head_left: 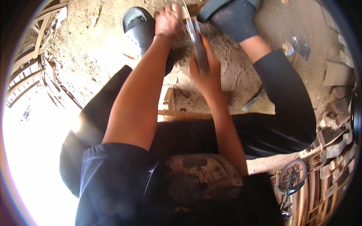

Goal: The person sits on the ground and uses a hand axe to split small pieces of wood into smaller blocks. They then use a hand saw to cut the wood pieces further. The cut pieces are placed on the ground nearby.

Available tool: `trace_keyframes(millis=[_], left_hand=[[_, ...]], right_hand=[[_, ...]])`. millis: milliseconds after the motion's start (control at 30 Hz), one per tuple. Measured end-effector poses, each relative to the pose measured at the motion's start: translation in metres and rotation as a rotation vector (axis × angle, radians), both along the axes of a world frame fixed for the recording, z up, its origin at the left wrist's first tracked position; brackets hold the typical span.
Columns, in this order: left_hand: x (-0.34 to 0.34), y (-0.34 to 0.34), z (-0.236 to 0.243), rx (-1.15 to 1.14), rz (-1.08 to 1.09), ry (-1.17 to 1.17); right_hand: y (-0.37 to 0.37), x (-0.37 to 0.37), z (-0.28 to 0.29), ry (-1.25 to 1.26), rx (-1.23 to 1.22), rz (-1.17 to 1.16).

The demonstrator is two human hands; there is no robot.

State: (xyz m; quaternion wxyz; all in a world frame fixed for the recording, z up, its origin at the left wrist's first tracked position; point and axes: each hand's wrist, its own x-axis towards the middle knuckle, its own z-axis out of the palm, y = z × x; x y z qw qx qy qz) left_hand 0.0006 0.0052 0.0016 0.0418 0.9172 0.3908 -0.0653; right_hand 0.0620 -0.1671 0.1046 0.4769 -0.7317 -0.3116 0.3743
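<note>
My left hand presses down with bent fingers on a piece of wood near the top of the view, mostly hidden under the hand. Just to its right, my right hand is wrapped round the dark handle of a saw. The saw is seen edge-on; its thin blade points away and meets the wood. Both hands are between my feet, the left in a black slide sandal, the right in a dark sock and sandal.
A wooden strip and a notched wood piece lie near my folded leg. A flat grey bar rests on the dirt. Wood offcuts pile at the right, above a small wheel. Wooden slats stand at the left.
</note>
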Motion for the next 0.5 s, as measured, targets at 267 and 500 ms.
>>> trace_keyframes(millis=[267,500], left_hand=[[0.005,-0.002,0.005,-0.138,0.088,-0.037],[0.006,-0.001,0.005,-0.177,0.102,-0.075]], right_hand=[[-0.001,0.006,0.008,0.016,-0.123,0.063],[-0.072,-0.016,0.013,0.017,-0.05,0.057]])
